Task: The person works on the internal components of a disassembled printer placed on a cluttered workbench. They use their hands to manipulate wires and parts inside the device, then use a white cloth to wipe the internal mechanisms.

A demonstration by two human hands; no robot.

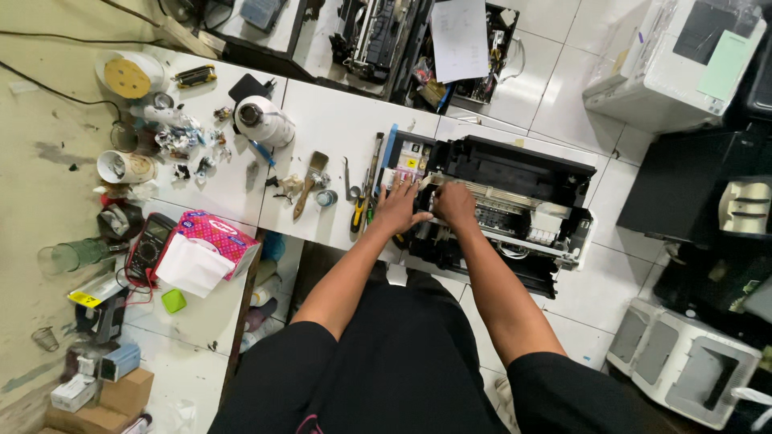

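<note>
Opened printer [515, 201], insides hidden under both hands

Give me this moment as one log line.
left hand: on opened printer edge | right hand: inside printer | grip: unclear | screwdrivers: beside left hand

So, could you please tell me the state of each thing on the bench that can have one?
Printer: cover off, insides bare.
Left hand: open, fingers spread on the printer's left end.
Right hand: resting inside the printer; grip unclear.
Tissue box: open, a tissue sticking out.
Paintbrush: lying flat.
Paper roll: lying on its side.
</note>
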